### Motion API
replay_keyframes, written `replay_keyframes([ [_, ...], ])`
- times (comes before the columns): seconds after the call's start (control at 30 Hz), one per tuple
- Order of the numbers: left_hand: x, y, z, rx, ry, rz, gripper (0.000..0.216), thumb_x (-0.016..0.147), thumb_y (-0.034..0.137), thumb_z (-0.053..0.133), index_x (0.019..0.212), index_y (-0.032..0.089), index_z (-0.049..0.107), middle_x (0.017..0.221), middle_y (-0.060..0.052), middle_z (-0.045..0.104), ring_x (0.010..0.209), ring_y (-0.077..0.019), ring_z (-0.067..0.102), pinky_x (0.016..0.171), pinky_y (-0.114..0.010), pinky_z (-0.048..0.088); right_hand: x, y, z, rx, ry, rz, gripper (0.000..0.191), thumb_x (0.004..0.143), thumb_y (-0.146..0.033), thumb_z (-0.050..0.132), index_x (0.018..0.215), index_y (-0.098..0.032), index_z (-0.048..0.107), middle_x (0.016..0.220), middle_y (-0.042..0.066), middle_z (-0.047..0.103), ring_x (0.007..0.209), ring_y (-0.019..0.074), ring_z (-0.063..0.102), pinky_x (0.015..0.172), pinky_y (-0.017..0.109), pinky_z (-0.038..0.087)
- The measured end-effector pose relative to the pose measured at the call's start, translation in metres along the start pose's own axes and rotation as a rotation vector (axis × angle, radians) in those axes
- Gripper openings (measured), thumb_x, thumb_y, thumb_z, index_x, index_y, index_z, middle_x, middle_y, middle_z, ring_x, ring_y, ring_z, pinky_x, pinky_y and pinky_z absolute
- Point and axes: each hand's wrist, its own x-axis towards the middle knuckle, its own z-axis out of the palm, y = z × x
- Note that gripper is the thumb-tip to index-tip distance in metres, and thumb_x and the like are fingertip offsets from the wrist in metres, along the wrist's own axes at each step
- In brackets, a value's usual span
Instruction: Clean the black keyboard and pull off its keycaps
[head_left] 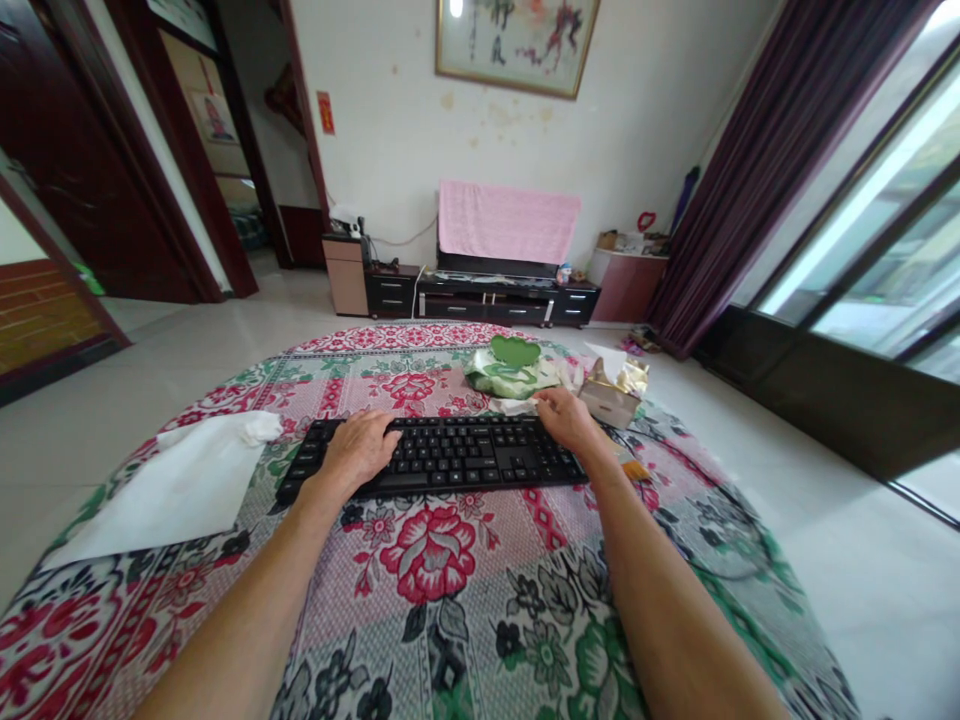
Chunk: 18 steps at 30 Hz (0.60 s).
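Observation:
A black keyboard point(457, 450) lies across the flowered tablecloth in front of me. Over its left part rests my left hand point(362, 445), fingers stretched over the keys and thumb apart. My right hand point(568, 415) is at the keyboard's far right edge, fingers pinched together on a white wipe point(514, 406). Just behind that wipe sits a wipes packet point(487, 375), its green lid point(515, 350) standing up. To the right of the packet is a small box point(607, 402) with crumpled paper and golden wrapping in it.
A white sheet point(176, 485) with a crumpled wipe point(260, 428) on it lies left of the keyboard. The black cable point(720, 490) loops over the tablecloth point(427, 640) on the right. Beyond the table stands a low cabinet point(487, 305) with a pink-towel-covered television point(510, 220).

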Motion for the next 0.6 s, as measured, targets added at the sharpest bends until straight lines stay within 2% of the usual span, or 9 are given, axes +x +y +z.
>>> replay_keyframes([
  [0.07,0.0,0.0,0.0,-0.007,-0.002,0.002,0.031,0.086,0.032,0.043,0.106,0.019,0.062,0.112,-0.008,0.064,0.105,-0.0226,0.056,0.095,-0.034,0.04,0.0,0.006,-0.001,0.055,0.065,0.001,0.033,0.082,-0.023,0.039,0.098,-0.013,0.066,0.091,0.009,0.066,0.083,0.0177,0.059,0.076,0.026,0.042],
  [0.17,0.0,0.0,0.0,0.0,-0.002,0.012,0.032,0.086,0.032,0.042,0.106,0.017,0.062,0.112,-0.009,0.064,0.104,-0.0235,0.057,0.094,-0.035,0.041,-0.003,0.011,0.0,0.091,0.092,0.008,0.033,0.083,-0.025,0.038,0.099,-0.013,0.064,0.084,0.008,0.067,0.075,0.0174,0.059,0.072,0.026,0.042],
  [0.43,0.001,-0.002,0.002,0.001,-0.003,0.021,0.031,0.086,0.033,0.043,0.105,0.018,0.062,0.11,-0.008,0.064,0.105,-0.0225,0.056,0.095,-0.034,0.04,-0.012,0.007,0.005,0.045,0.056,-0.078,0.028,0.078,-0.017,0.043,0.095,-0.015,0.065,0.087,0.006,0.067,0.079,0.0163,0.059,0.077,0.025,0.042],
  [0.6,0.002,-0.005,0.005,0.006,0.005,0.029,0.032,0.085,0.033,0.042,0.106,0.018,0.062,0.109,-0.009,0.064,0.104,-0.0234,0.056,0.094,-0.036,0.041,-0.012,0.0,0.013,-0.048,-0.018,-0.186,0.027,0.083,-0.021,0.042,0.097,-0.016,0.065,0.094,0.008,0.065,0.09,0.0172,0.058,0.084,0.026,0.04],
])
